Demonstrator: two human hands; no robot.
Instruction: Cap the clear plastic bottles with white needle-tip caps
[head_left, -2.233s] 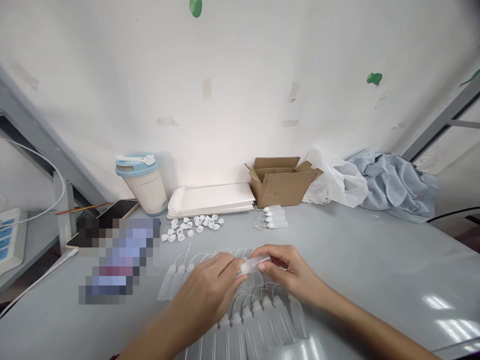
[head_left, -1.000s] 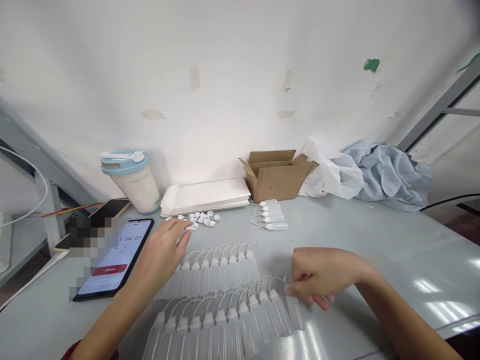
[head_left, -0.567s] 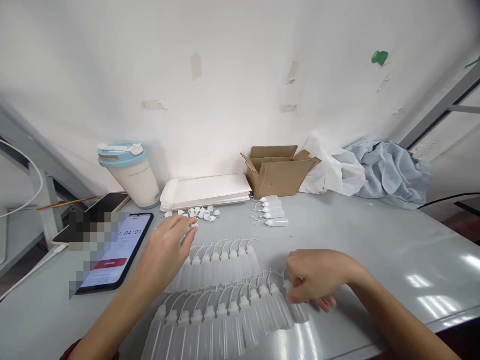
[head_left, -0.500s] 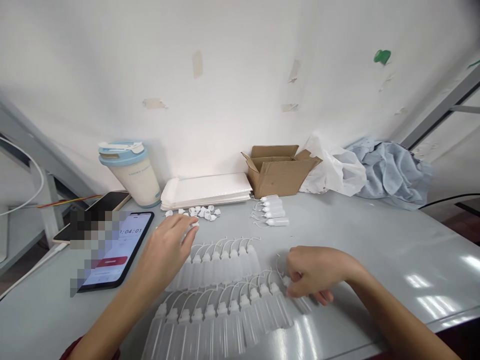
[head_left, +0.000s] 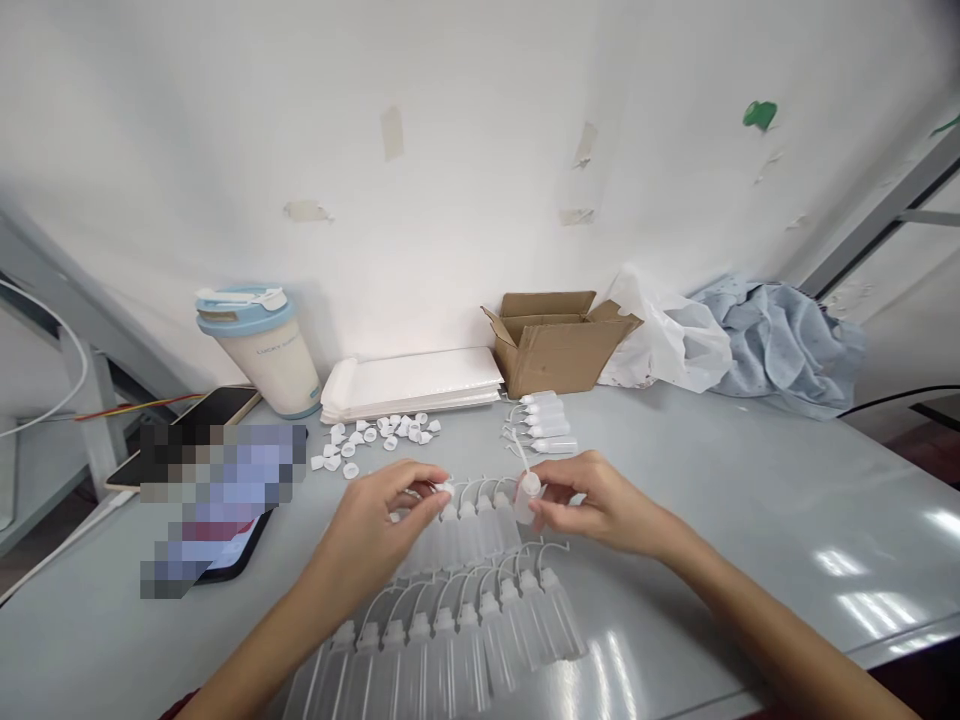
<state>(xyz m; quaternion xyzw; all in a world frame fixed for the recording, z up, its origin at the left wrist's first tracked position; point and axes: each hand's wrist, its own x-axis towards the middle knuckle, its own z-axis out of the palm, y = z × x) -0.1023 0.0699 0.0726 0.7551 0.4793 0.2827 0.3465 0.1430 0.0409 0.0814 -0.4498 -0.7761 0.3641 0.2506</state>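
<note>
My left hand [head_left: 390, 515] pinches a small white cap [head_left: 445, 489] between thumb and fingertips, over the back row of bottles. In my right hand [head_left: 592, 500] is a small translucent squeeze bottle [head_left: 529, 490], its neck tilted toward me and a thin white strap sticking up. The two hands are apart. Below them lie two rows of similar bottles with curved straps, a back row [head_left: 480, 535] and a front row [head_left: 435, 655]. Loose white caps [head_left: 390, 430] are scattered behind my left hand. Several capped bottles [head_left: 551, 428] lie in front of the carton.
An open cardboard box [head_left: 562, 355] stands by the wall, beside a white plastic bag [head_left: 675, 340] and a blue cloth [head_left: 787, 345]. To the left are a stack of white envelopes [head_left: 412, 382], a blue-lidded cup [head_left: 277, 360] and two phones, one a dark phone [head_left: 232, 405].
My right hand has lifted a bottle from the right end of the front row and brought it left and back. My left hand has carried a cap rightward from the loose caps.
</note>
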